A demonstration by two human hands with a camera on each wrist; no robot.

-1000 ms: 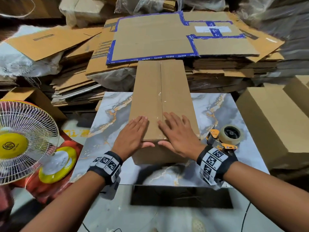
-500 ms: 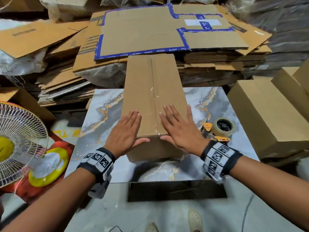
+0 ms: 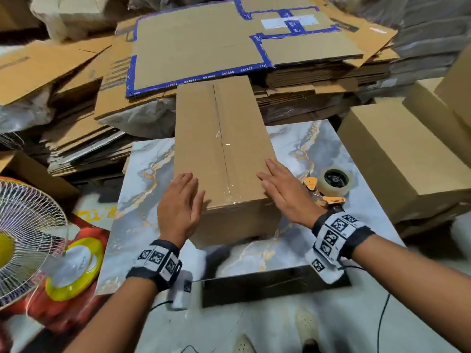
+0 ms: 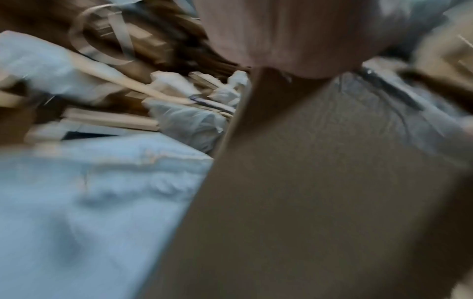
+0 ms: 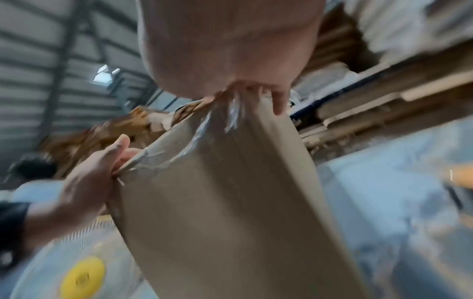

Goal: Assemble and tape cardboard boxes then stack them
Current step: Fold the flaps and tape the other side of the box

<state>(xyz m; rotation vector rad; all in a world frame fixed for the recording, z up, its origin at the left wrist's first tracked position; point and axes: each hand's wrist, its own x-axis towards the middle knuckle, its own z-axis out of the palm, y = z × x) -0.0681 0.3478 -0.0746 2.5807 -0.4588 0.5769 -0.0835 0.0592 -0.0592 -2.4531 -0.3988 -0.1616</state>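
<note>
Hands [image 3: 179, 205] spread apart, box [image 3: 221, 138] between

Marble-patterned tabletop [image 3: 313, 149]; white fan [image 3: 23, 240] beside it.

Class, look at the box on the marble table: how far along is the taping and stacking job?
Done: clear tape runs along the box centre seam. In hand: the left hand and right hand lie flat at its near corners. Left: stacking it; finished boxes sit to the right, beyond the tape dispenser.

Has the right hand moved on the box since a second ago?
Yes. The right hand slid from beside the taped centre seam out to the box's right edge.
</note>
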